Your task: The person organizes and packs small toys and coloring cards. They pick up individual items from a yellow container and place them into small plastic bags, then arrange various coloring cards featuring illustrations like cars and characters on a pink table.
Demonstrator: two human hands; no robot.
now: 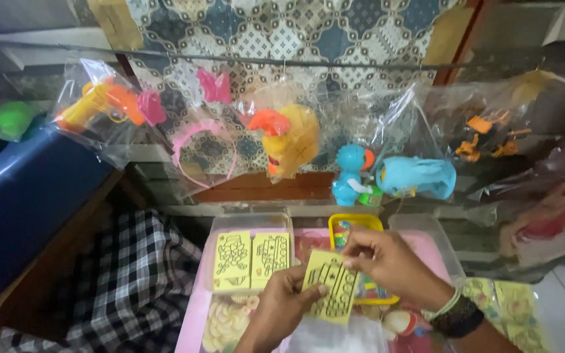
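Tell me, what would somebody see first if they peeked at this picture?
Probably the bright toys hanging in clear bags along the top: an orange-and-yellow chicken toy in the middle and a blue toy to its right. Lower down, the left hand and right hand hold a yellow card with black drawings, above a pink tray where two more yellow cards lie.
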